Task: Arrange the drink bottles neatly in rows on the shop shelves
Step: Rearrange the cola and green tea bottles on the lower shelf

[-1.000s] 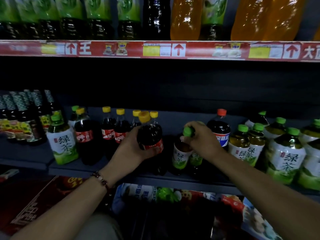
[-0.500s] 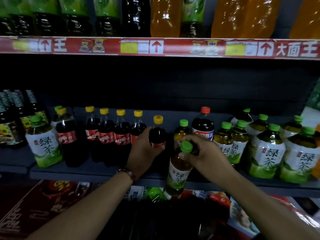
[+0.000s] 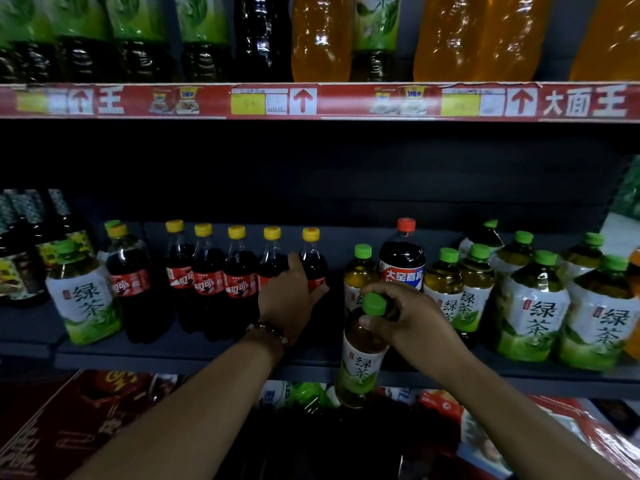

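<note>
Cola row (image 3: 221,271) lined up; left hand (image 3: 289,299) wrapped round rightmost cola bottle (image 3: 313,261). Right hand (image 3: 408,317) pinching tea bottle (image 3: 360,355) by neck, off shelf (image 3: 173,351), unplaced.

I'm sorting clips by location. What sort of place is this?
Most likely a small shop's drinks aisle: a red price strip with yellow tags edges the upper shelf, and rows of cola bottles and green tea bottles fill the shelf below.

The green tea bottle (image 3: 362,355) and its large neighbours (image 3: 531,318) carried "绿茶". The shelf-edge strip (image 3: 585,102) read "大面王" beside red arrows. The red-capped cola bottle (image 3: 401,259) showed lettering too blurred to read surely.
</note>
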